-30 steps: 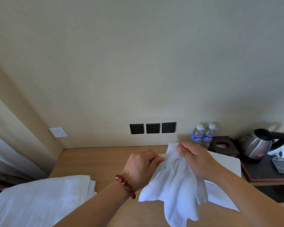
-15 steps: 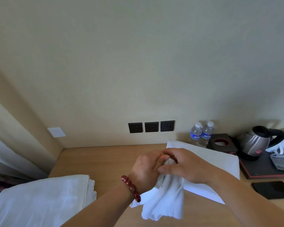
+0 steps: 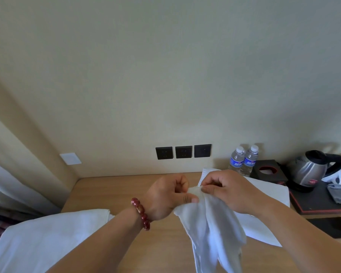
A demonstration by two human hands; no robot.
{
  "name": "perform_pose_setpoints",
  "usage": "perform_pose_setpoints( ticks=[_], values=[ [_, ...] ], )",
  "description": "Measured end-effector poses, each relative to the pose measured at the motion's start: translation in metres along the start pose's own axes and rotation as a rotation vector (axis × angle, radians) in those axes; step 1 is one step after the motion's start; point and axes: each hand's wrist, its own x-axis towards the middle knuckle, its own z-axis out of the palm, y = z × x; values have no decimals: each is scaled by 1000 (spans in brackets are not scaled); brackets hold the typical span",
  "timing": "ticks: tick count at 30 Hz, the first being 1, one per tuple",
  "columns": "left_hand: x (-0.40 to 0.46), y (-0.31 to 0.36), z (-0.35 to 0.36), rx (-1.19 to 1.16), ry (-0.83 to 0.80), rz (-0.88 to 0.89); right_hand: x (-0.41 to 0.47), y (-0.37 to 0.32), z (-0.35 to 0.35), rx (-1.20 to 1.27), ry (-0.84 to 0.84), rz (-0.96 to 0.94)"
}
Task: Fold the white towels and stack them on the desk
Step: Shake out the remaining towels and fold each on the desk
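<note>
Midway through finding an edge: left hand (image 3: 166, 196) and right hand (image 3: 227, 191) both pinching the top hem of a limp white towel (image 3: 209, 231), held above the counter (image 3: 114, 192) near its middle, tail hanging toward the front edge. Flat folded towel (image 3: 264, 221) behind, toward the right side. Next, probably: sliding the pinches apart to the corners, then spreading flat.

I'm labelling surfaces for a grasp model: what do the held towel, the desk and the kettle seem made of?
Towel: soft white cloth, matte, hanging in limp folds.
Desk: wood or wood-look laminate, smooth, faint grain.
Kettle: shiny metal body showing reflections; black handle, probably plastic.
</note>
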Motion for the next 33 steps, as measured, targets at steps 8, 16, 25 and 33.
perform_pose_setpoints(
  ticks=[8, 16, 25, 33],
  values=[
    [1, 6, 0, 166, 62, -120, -1, -1, 9, -105, 102, -84],
    [0, 17, -11, 306, 7, -109, -1, 0, 14, -92, 102, -105],
    [-1, 26, -29, 139, 35, -149, -4, 2, 24, 236, 31, -76],
    [-1, 31, -19, -313, -10, -221, -10, -14, 29, 330, 180, -150]
  ],
)
